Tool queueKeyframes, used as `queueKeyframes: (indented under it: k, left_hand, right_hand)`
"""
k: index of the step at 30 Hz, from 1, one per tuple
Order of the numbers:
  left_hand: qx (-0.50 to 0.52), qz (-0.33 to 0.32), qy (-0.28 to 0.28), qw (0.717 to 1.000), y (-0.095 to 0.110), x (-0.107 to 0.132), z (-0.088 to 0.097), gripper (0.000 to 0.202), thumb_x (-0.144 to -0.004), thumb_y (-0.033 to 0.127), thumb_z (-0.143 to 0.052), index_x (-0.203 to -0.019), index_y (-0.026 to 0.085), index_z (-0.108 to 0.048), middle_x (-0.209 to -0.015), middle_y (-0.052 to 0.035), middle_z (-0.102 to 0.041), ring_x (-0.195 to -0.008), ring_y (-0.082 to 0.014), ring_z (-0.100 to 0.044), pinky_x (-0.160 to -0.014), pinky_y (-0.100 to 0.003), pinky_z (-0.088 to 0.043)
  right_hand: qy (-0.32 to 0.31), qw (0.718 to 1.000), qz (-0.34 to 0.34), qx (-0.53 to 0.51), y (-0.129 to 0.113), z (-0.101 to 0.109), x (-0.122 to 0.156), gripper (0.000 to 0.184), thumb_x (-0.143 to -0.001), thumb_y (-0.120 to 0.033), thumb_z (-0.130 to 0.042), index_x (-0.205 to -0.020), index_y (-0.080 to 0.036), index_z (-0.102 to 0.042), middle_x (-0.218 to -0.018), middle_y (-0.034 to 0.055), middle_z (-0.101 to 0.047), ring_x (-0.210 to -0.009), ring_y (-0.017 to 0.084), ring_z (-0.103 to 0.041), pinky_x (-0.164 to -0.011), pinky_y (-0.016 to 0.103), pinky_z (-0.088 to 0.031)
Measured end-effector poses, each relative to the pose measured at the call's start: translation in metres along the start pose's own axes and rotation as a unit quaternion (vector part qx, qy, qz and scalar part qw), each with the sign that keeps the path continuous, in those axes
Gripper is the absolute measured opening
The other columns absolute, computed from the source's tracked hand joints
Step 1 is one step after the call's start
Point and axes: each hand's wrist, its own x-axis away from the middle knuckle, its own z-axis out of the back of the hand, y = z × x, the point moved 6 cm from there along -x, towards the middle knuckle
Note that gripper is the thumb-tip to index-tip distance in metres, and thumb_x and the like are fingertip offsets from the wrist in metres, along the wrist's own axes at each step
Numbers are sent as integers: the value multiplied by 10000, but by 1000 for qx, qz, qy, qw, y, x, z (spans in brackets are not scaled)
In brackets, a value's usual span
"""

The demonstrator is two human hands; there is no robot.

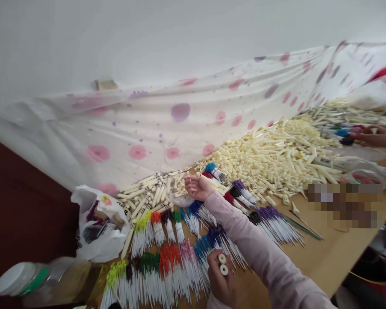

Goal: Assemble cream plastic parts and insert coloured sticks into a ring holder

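Note:
My left hand (221, 279) is closed around cream plastic tubes (224, 269); two round ends with holes show at the top of the fist. My right hand (197, 188) reaches forward with curled fingers, over a clear plastic container (182, 199) with small cream pieces at its rim. Whatever its fingertips pinch, if anything, is too small to make out. To its left lie cream barrels with dark bands (144, 201). Thin white refills with coloured tips (170, 266) lie in rows beside and beyond my left hand, sorted by colour, some in bundles.
A large heap of cream plastic parts (270, 159) runs along the spotted sheet (180, 128) at the wall. A white plastic bag (107, 240) and a lidded jar (35, 279) stand at left. Another person's hand (379, 136) is at far right, above the table (328, 253).

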Motion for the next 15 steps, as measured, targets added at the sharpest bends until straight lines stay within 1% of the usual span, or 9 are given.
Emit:
queueKeyframes:
  k: [2, 3, 5, 7, 9, 10, 12, 13, 15]
  left_hand:
    - [11, -18, -9, 1000, 2, -1, 0, 470, -837, 637, -474, -922, 178, -525, -593, -10, -584, -506, -169, -557, -517, -280, -430]
    - [15, -28, -14, 999, 3, -1, -1, 462, -850, 630, -466, -922, 178, -529, -591, -8, -581, -513, -170, -559, -527, -282, -436]
    - [13, -56, -12, 998, 8, -3, 0, 443, -870, 606, -462, -916, 175, -554, -644, -28, -605, -574, -179, -588, -578, -294, -460]
    - [4, -90, 7, 996, 15, -6, 3, 421, -874, 577, -486, -908, 170, -590, -750, -63, -639, -686, -195, -619, -657, -307, -480]
    - [5, -108, 30, 994, 21, -10, 7, 403, -874, 550, -509, -923, 164, -615, -825, -76, -648, -743, -195, -618, -692, -302, -483]
    - [11, -108, 39, 993, 22, -11, 10, 393, -873, 535, -521, -942, 161, -618, -825, -68, -642, -728, -184, -609, -673, -289, -481]
    - [19, -104, 43, 993, 23, -13, 13, 362, -867, 499, -552, -967, 157, -615, -734, -23, -603, -612, -146, -557, -571, -247, -451]
    - [18, -110, 36, 993, 24, -13, 13, 343, -861, 480, -571, -967, 157, -616, -675, 3, -568, -553, -128, -516, -521, -230, -423]
    - [3, -137, 6, 991, 27, -11, 12, 306, -847, 443, -602, -957, 159, -630, -578, 46, -495, -471, -103, -440, -457, -210, -369]
  right_hand:
    - [0, 1000, 7, 3, 2, -8, 25, 113, -973, -168, -481, -940, -112, -573, -691, -36, -550, -451, 39, -448, -370, 135, -345]
    - [1, 1000, 13, 7, 3, -10, 40, 114, -965, -121, -456, -932, -110, -564, -670, -37, -541, -430, 35, -424, -344, 129, -300]
    - [7, 999, 29, 17, 7, -11, 74, 117, -932, -64, -449, -943, -112, -555, -677, -28, -551, -424, 33, -414, -323, 122, -257]
    - [19, 998, 47, 30, 14, -3, 110, 97, -895, -55, -494, -937, -119, -552, -691, -22, -561, -422, 28, -411, -311, 112, -229]
    - [35, 996, 64, 43, 25, 11, 144, 78, -855, -69, -556, -909, -126, -554, -691, -26, -566, -407, 19, -389, -299, 104, -200]
    - [44, 995, 70, 50, 32, 20, 159, 73, -836, -81, -584, -884, -129, -556, -675, -33, -561, -394, 14, -367, -295, 101, -184]
    - [63, 993, 73, 63, 49, 40, 183, 75, -806, -111, -625, -843, -130, -563, -604, -61, -524, -356, 2, -285, -288, 101, -136]
    - [74, 992, 72, 69, 58, 50, 192, 80, -799, -131, -639, -834, -131, -567, -556, -80, -485, -342, 0, -238, -288, 104, -111]
    - [95, 990, 62, 79, 76, 67, 203, 94, -794, -168, -653, -822, -134, -570, -478, -113, -387, -330, 2, -154, -294, 113, -65]
